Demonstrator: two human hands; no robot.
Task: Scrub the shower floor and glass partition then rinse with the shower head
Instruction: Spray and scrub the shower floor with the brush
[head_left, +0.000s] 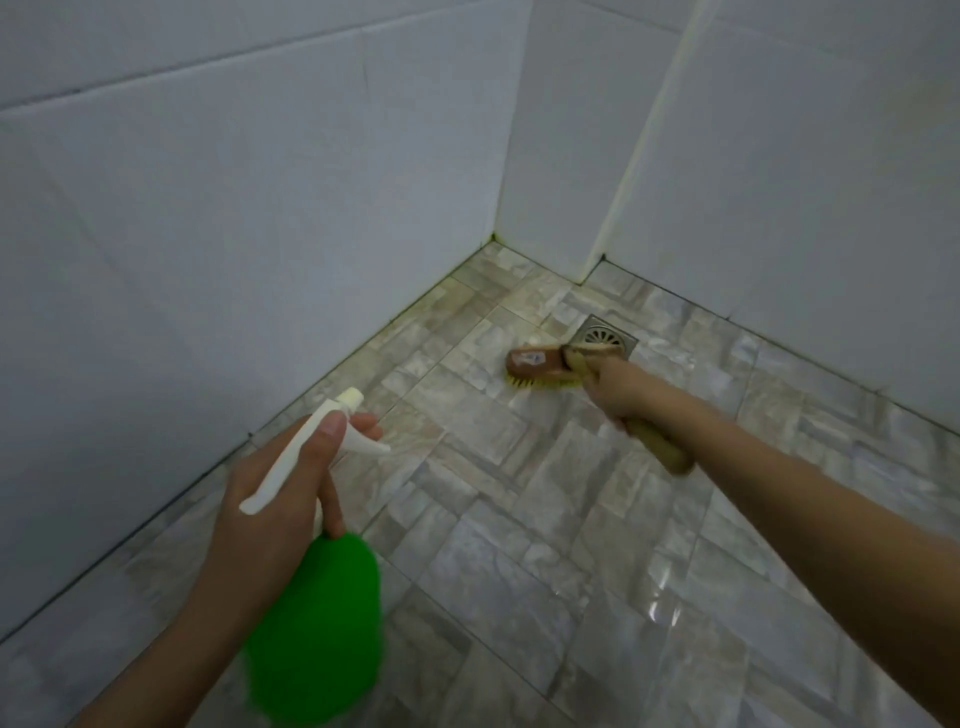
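Lower left, the left hand (270, 499) gripped the green spray bottle (322, 623). At centre right, the right hand (615, 389) clamped the brush (540, 366) handle, bristles on the shower floor (519, 571) just beside the drain (605, 338). Firm short strokes along the grout would probably serve best. Counted: one bottle, one brush, one drain.

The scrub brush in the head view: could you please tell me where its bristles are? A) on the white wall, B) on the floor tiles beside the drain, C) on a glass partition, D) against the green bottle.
B: the scrub brush, held by the right hand, has its yellow bristles down on the floor just left of the drain.
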